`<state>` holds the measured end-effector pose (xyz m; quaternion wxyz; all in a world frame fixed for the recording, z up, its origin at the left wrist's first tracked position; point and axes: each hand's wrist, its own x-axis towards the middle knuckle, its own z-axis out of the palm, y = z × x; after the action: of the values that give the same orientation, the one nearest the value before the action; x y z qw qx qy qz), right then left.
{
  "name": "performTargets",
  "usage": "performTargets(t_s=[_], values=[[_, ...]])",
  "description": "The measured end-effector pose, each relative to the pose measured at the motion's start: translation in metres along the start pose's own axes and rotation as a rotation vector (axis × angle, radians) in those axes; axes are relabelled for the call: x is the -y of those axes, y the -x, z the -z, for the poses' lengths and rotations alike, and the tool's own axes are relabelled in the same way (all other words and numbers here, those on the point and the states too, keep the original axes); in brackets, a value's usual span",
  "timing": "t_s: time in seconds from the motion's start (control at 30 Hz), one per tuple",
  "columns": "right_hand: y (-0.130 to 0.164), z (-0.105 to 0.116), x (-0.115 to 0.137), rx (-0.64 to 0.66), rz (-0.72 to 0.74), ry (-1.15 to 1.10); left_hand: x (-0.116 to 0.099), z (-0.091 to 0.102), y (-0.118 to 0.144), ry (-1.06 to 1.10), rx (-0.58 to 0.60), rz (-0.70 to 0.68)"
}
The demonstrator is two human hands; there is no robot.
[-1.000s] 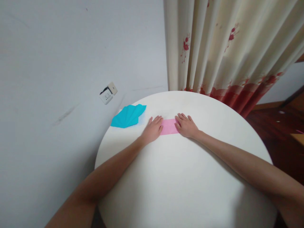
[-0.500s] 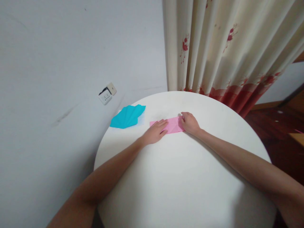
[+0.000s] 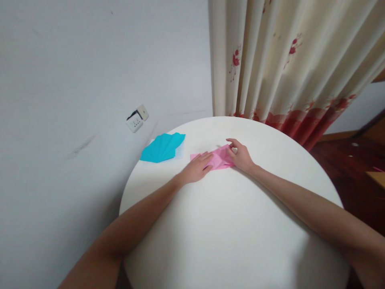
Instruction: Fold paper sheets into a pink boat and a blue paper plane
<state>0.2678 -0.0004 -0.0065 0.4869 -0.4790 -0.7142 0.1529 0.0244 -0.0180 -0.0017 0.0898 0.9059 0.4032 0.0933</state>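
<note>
A folded strip of pink paper (image 3: pixel 221 158) lies near the far side of the round white table (image 3: pixel 234 212). My left hand (image 3: pixel 196 166) is flat across its left part, fingers stretched out and pressing it down. At the other end, my right hand (image 3: pixel 240 155) grips the right edge between thumb and bent fingers, and its index finger sticks out past the paper. That end is raised off the table and creased. Just where the fingertips meet the paper is partly hidden.
A pleated blue paper (image 3: pixel 162 147) rests on a whitish sheet (image 3: pixel 179 151) at the table's far left edge. Behind stand a white wall with a power socket (image 3: pixel 134 123) and a floral curtain (image 3: pixel 282 80).
The right end of the pink paper has lifted and bent upward in my right hand, whose index finger is now stretched out. My left hand stays in place on the paper.
</note>
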Motion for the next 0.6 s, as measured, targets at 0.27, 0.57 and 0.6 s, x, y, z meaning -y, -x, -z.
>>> performTargets(t_s=[0.27,0.57,0.6], values=[[0.007,0.006,0.015,0.377,0.009,-0.16,0.004,-0.007,-0.001,-0.016,-0.014,0.068],[0.005,-0.003,0.007,0.354,0.18,0.111,-0.002,0.001,0.0,-0.072,0.041,0.029],[0.004,-0.004,0.005,0.338,0.213,0.155,-0.003,0.001,0.001,-0.081,0.045,0.032]])
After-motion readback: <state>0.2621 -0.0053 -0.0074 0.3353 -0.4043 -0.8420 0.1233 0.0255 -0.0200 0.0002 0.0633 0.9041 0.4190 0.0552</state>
